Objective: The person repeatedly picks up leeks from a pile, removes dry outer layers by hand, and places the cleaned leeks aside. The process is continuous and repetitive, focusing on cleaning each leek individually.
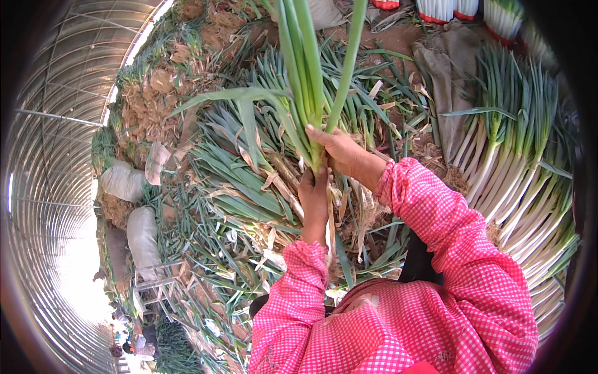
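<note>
My left hand point(315, 194) grips a large green onion point(310, 89) low on its stalk, and its green leaves spread upward past the top of the picture. Just above, my right hand point(346, 152) closes around the same plant, its thumb lying along the stalk. A single tubular leaf point(349, 61) angles out to the right from the right hand. Dry outer leaves dangle beneath the hands. Behind them lies a heap of untrimmed green onions point(243, 173), with withered skins and roots point(366, 205) among it.
At the right lies a row of cleaned green onions point(509, 177) with white stalks, beside a grey cloth point(446, 89). Bundles with red bases point(437, 9) stand at the top. White sacks point(142, 238), a metal-framed stool point(161, 285) and a person point(139, 346) are at left.
</note>
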